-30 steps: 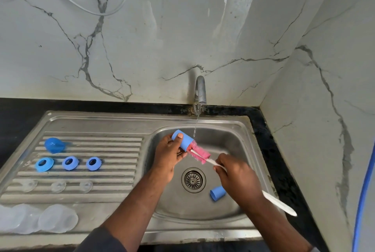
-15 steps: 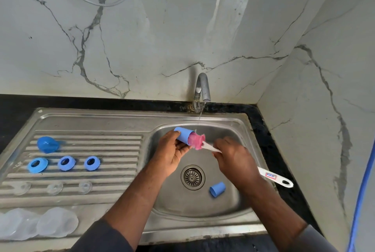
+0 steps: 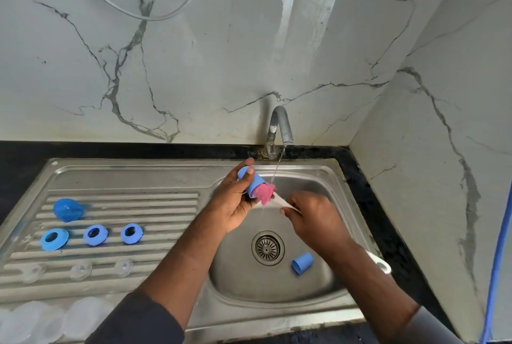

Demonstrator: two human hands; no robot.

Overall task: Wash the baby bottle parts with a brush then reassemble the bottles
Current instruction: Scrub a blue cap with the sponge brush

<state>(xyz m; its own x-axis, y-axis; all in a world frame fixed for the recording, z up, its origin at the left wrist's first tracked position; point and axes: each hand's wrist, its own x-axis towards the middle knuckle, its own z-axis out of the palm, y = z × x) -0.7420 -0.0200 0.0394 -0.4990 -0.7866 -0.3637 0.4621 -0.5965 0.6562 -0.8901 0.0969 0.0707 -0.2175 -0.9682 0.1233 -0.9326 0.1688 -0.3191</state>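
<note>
drainboard: blue dome, three blue rings, clear teats; basin: blue cap.

Both forearms reach forward. The left hand curls its fingers round a small blue plastic cap; the right hand, knuckles up, pinches a pink-headed white brush.

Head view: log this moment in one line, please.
step: brushing | left hand: holds blue cap | right hand: grips brush, pink head at cap's mouth | tap: running | basin: second cap beside drain
</note>
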